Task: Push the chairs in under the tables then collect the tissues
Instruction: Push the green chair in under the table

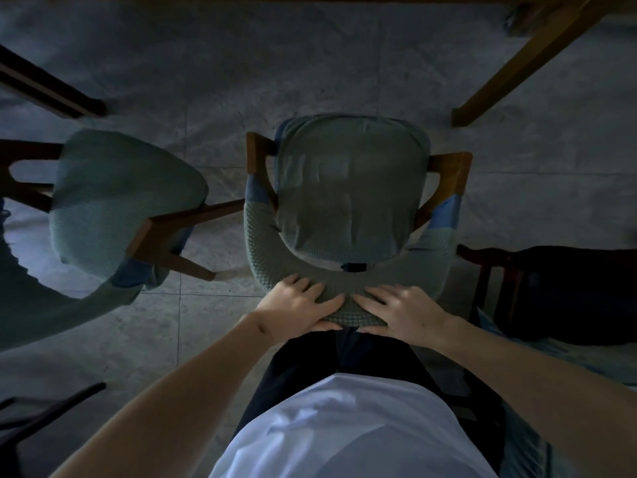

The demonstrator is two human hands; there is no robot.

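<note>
A wooden chair (351, 188) with a green knitted seat and back cover stands straight below me. My left hand (300, 307) and my right hand (401, 310) both grip the top of its padded backrest (348, 301), fingers over the front, thumbs behind. The wooden table (517, 67) shows only as a leg at the upper right and an edge along the top. The chair's seat lies short of that edge. No tissues are in view.
A second green-covered chair (120, 198) stands turned at the left, its wooden arm close to the middle chair. A dark chair (558, 291) is at the right. Another table leg (51, 88) is at the upper left. Grey tiled floor lies between.
</note>
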